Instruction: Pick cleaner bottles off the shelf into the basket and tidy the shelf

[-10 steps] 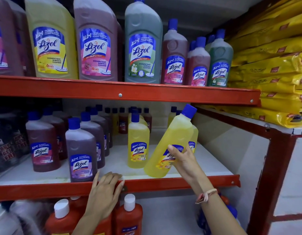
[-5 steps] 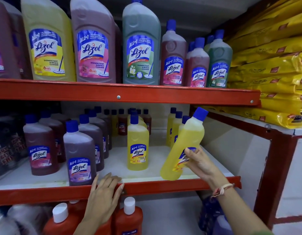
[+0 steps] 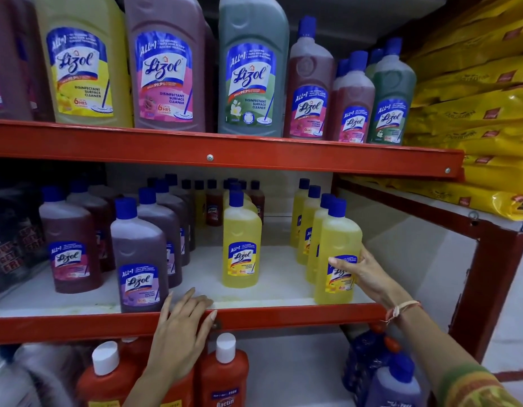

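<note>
- The right hand (image 3: 364, 274) gripped the yellow bottle (image 3: 336, 254), upright at the middle shelf (image 3: 254, 317) front edge, 4 o'clock in view.
- Fingers (image 3: 338, 263) wrapped its label.
- The left hand (image 3: 181, 330) lay flat, empty, on the rail.
- Handling estimate: full, fairly heavy, smooth plastic (grip the waist).
- No basket was visible; rear bottles were dim.

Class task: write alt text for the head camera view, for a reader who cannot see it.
A person's right hand grips a yellow bottle standing upright at the front of the middle shelf, while the left hand rests on that shelf's red edge. Purple, maroon and more yellow bottles fill the shelf, with larger bottles above.
</note>
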`<state>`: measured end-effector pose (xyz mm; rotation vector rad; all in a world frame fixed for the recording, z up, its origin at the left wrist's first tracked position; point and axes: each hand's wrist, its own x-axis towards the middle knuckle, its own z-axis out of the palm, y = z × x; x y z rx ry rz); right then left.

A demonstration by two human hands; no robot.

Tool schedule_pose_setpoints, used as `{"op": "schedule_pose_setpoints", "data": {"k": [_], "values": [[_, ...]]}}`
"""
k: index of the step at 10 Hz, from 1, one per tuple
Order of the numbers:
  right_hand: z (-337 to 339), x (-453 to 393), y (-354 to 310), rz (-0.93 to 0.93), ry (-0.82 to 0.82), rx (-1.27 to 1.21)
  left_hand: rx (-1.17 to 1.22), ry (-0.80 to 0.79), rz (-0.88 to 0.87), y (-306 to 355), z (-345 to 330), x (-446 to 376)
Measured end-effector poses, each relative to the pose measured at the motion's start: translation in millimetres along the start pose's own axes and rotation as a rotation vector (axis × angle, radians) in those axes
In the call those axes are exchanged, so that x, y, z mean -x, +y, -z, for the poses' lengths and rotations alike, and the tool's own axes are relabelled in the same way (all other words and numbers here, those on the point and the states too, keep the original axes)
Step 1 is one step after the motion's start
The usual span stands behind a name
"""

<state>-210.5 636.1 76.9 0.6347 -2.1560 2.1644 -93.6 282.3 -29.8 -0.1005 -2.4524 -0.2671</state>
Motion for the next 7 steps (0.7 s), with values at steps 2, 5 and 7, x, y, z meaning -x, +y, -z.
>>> {"op": "schedule_pose_setpoints", "data": {"k": [2,5,7], "values": [[1,4,9,-0.028,-0.002,-0.039,-0.008,0.003,0.005,2,0,-1],[5,3,9,-0.054,0.034,0.066,-0.004,-0.068,0.026,6,6,4],[8,11,-35,0.14,0.298,0.366,0.118,0.175,-0.053,25,46,-9]]}}
